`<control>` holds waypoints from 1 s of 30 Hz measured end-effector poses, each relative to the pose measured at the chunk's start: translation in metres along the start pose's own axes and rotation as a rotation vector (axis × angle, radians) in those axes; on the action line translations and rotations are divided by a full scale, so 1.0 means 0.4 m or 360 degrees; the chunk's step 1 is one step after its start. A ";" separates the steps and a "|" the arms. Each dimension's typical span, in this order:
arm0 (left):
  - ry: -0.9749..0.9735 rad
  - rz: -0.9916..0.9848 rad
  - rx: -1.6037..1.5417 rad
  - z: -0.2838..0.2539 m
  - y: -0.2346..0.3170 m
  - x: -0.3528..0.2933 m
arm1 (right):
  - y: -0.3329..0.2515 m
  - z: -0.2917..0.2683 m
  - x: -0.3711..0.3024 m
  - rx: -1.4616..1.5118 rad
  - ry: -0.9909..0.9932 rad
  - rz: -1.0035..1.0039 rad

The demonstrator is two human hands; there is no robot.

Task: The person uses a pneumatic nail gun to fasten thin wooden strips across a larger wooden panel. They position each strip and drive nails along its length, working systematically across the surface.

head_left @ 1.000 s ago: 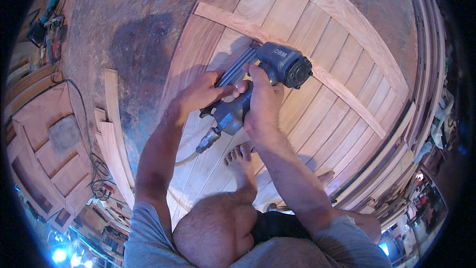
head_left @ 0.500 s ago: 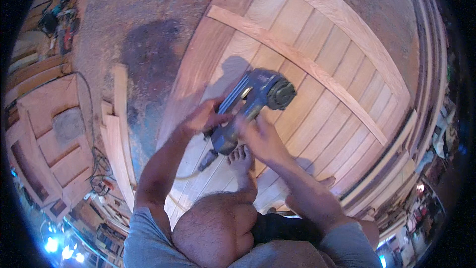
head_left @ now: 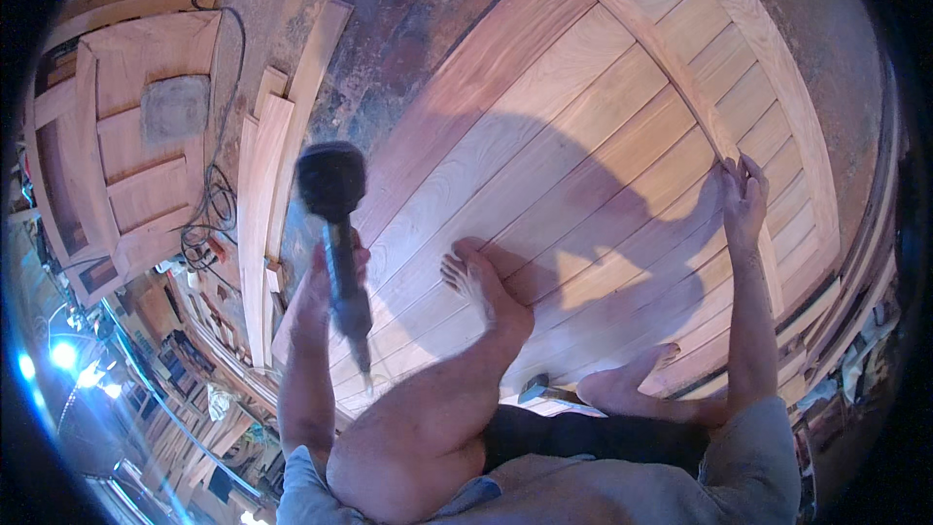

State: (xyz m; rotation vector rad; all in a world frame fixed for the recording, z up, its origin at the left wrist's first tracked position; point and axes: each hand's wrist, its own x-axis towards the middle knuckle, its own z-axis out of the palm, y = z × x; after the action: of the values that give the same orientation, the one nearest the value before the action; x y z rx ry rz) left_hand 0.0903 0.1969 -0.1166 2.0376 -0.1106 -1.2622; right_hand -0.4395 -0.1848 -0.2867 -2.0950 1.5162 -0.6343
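I crouch barefoot on a large wooden plank door panel (head_left: 544,136) lying on the floor. My left hand (head_left: 326,282) grips a dark nail gun (head_left: 335,209) by its handle and holds it out to the left, over the panel's left edge. My right hand (head_left: 743,196) reaches far right, its fingers resting on the thin diagonal batten (head_left: 661,49) that crosses the planks. My left foot (head_left: 481,282) stands flat on the planks between the two hands. My right foot (head_left: 627,384) is lower right on the panel.
Loose wooden strips (head_left: 267,194) lie along the panel's left side on the stained concrete floor (head_left: 389,19). Another framed wooden panel (head_left: 136,146) lies at far left with cables (head_left: 209,219) beside it. A small dark object (head_left: 535,389) sits by my knee.
My right hand let go of the nail gun and went right to the batten. My left hand swung the gun off to the left. The view shifted over the panel.
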 end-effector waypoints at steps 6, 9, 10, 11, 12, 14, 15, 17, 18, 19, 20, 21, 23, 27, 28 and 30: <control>0.0323 0.0065 0.0830 -0.224 -0.237 0.189 | -0.054 -0.004 -0.085 -0.0086 -0.0139 -0.0147; 0.0258 0.0173 0.0951 -0.283 -0.344 0.273 | -0.085 0.022 -0.162 0.0133 0.0039 -0.0383; 0.0169 0.0329 0.1280 -0.307 -0.323 0.310 | -0.097 0.028 -0.190 0.0148 0.0066 -0.0285; 0.0072 0.0240 0.1654 -0.327 -0.290 0.310 | -0.107 0.022 -0.216 -0.0030 -0.0038 -0.0362; -0.0027 0.0394 0.2039 -0.330 -0.204 0.345 | -0.125 0.016 -0.242 -0.0195 -0.0177 -0.0198; 0.0141 0.0102 0.2645 -0.298 0.016 0.417 | -0.153 0.014 -0.267 -0.0210 -0.0121 -0.0151; 0.0330 0.0415 0.2424 -0.240 0.126 0.471 | -0.165 0.016 -0.264 -0.0203 -0.0103 -0.0127; -0.0098 0.1345 0.1902 -0.079 0.318 0.571 | -0.190 0.011 -0.260 -0.0338 -0.0200 0.0040; -0.0288 0.1454 0.1342 0.019 0.355 0.597 | -0.203 0.003 -0.265 -0.0434 -0.0342 0.0184; -0.0661 0.1079 0.0808 0.120 0.375 0.619 | -0.206 -0.007 -0.267 -0.0346 -0.0266 0.0057; -0.0834 0.0967 0.0822 0.213 0.386 0.643 | -0.203 -0.020 -0.270 -0.0302 -0.0242 -0.0039; -0.0731 0.1045 0.1193 0.294 0.383 0.657 | -0.191 -0.036 -0.274 -0.0246 -0.0211 -0.0117; -0.0932 0.1265 0.1284 0.414 0.367 0.669 | -0.160 -0.078 -0.303 -0.0400 -0.0194 -0.0137; -0.1116 0.1618 0.1168 0.470 0.323 0.649 | -0.103 -0.121 -0.427 -0.0312 -0.0127 0.0161; -0.1134 0.1585 0.1176 0.462 0.313 0.640 | -0.093 -0.126 -0.453 -0.0275 -0.0136 0.0305; -0.1125 0.1586 0.1197 0.436 0.305 0.625 | -0.103 -0.113 -0.514 -0.0431 -0.0164 -0.0016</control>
State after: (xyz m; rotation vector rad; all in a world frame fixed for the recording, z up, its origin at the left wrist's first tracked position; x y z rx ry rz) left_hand 0.1137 -0.0912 -0.2723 1.5090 -1.8909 -1.2378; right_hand -0.4948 0.0181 -0.2450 -2.2955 1.6086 -0.3320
